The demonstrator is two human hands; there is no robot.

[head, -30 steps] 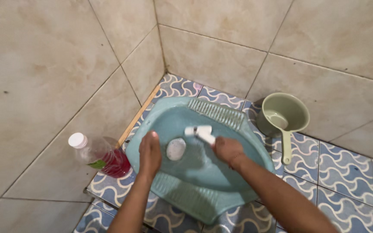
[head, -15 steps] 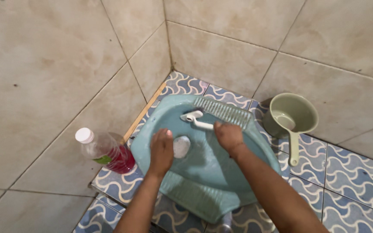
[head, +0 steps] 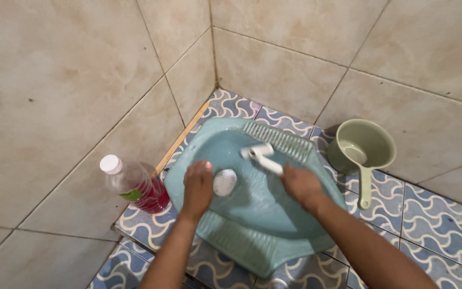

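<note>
My right hand is clenched round the handle of the white brush, head sitting in the upper middle of the teal squat pan, just below the ribbed footrest. Half a second ago the head was further left and up against those ribs, so it's come back down and right (basically another scrub stroke, same patch of the bowl getting worked). My left hand lies flat on the pan's left rim, fingers loose, gripping nothing, right beside the foamy drain hole; it hasn't budged. Bottle of red liquid stands on the floor at the left of the frame, green dipper over on the right by the wall, both untouched.
</note>
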